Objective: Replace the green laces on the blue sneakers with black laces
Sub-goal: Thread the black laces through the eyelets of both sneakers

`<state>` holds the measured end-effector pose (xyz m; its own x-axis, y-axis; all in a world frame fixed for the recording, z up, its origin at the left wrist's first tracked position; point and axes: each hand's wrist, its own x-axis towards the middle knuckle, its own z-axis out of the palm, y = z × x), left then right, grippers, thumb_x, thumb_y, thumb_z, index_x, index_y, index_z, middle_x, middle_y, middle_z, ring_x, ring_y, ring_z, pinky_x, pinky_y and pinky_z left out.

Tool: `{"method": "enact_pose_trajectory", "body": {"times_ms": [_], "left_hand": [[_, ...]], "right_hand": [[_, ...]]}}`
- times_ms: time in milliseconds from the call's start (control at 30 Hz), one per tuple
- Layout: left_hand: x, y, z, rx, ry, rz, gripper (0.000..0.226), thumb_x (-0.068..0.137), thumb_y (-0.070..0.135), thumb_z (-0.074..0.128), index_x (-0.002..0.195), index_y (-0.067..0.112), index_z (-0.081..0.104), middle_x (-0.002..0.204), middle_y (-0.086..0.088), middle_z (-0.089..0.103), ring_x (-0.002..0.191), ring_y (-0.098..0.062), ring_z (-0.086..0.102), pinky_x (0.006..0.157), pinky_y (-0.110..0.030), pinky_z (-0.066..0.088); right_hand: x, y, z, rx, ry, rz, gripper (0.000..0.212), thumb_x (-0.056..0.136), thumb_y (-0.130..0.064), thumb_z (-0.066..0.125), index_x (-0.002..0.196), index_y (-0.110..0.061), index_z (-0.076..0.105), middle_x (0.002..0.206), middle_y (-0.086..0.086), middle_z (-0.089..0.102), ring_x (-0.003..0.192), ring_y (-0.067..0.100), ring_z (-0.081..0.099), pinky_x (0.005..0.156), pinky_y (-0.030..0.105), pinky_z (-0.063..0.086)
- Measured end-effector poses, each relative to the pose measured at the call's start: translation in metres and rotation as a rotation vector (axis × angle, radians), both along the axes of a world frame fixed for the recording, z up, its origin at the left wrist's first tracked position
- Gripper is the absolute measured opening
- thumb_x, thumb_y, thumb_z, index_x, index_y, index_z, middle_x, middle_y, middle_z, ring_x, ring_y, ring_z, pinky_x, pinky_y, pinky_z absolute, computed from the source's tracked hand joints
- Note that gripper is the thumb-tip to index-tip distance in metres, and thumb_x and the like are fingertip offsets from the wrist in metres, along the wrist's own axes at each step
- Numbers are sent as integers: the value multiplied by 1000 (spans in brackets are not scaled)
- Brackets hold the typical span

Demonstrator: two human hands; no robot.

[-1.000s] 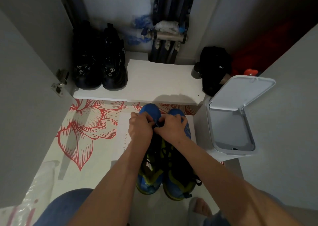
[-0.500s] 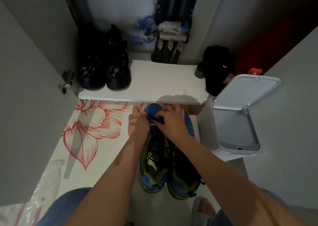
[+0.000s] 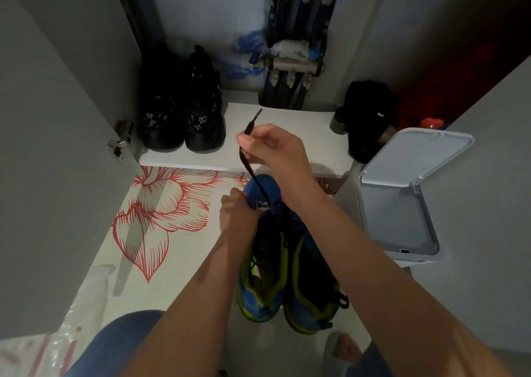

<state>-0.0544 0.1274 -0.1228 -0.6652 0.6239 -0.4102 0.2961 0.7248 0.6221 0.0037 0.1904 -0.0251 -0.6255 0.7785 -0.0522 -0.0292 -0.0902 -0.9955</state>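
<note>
Threading step: black lace (image 3: 249, 162) pinched taut by right hand (image 3: 275, 149); blue sneaker (image 3: 271, 185) gripped nr toe in curled left hand (image 3: 235, 213). Next, prob.: tip fed thru adjacent eyelet.

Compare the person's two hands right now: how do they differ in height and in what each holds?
The right hand is higher, over the white shelf; the left hand sits low at the toe end of the blue sneaker. The right hand pinches the black lace, stretched up from the sneaker; the left hand grips the sneaker itself. Both work on the same shoe.
</note>
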Motion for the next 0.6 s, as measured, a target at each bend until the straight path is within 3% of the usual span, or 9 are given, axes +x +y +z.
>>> {"method": "enact_pose_trajectory", "body": {"times_ms": [133,233,300,433,600], "left_hand": [[-4,-4,4,-62,105,-36,35,82,27,66,103,-1,66,102,-16,68,94,-27,65,74,-30,48],[-8,-5,7,-69,95,-51,29,89,26,59,102,2,69,98,-14,70,91,-25,66,69,-28,46],[-9,-6,7,-59,70,-56,27,90,21,57,107,3,68,103,-15,69,95,-26,66,77,-29,49],[-10,-9,6,-29,78,-76,30,93,20,54,117,7,65,109,-14,66,100,-25,63,80,-28,48],[-10,-11,5,-8,103,-94,31,95,20,51,121,6,63,114,-12,64,101,-25,62,82,-29,49]], "right_hand": [[7,2,-18,-176,-106,44,6,88,-7,63,84,-2,62,97,21,68,81,23,67,82,30,58],[15,4,-33,-146,-224,82,20,88,-1,61,107,4,63,84,20,67,60,15,64,58,25,57],[18,6,-39,-78,-333,106,23,87,0,62,110,3,63,87,24,67,57,13,61,48,21,52],[25,14,-43,-25,-375,53,18,89,-13,62,103,-2,68,66,5,57,38,4,42,40,19,38],[40,38,-33,-88,-201,-71,12,87,-17,64,94,-9,71,56,-4,47,43,4,40,45,18,37]]}}
